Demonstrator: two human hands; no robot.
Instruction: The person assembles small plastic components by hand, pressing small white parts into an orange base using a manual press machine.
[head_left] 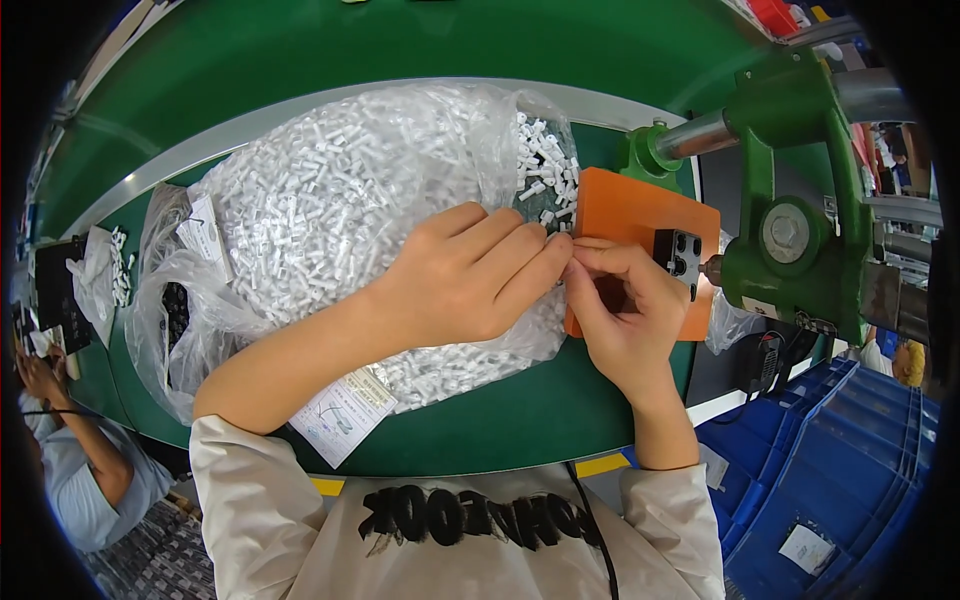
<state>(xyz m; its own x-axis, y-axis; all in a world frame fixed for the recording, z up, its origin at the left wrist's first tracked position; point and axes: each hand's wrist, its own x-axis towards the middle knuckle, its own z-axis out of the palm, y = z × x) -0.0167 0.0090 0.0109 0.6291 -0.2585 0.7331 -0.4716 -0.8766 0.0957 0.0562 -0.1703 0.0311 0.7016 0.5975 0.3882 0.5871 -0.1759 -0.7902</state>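
My left hand point(478, 268) is closed in a pinch above the right part of a large clear plastic bag point(330, 180). Fingertip to fingertip with it, my right hand point(632, 305) pinches too, in front of an orange block point(640, 215). Whatever the fingers hold between them is too small and hidden to make out. Small white plastic tube-like pieces point(545, 165) fill the bag and show loose at its right opening. On the orange block's right side sits a black fixture point(679, 258), facing the green hand press point(790, 230).
A paper tag point(343, 415) lies at the bag's near edge, another point(205, 238) at its left. Blue crates point(830, 460) stand at the lower right. Left, a co-worker's arm point(95, 450) shows beside a bench with a small bag point(95, 280). The green table point(480, 440) bears everything.
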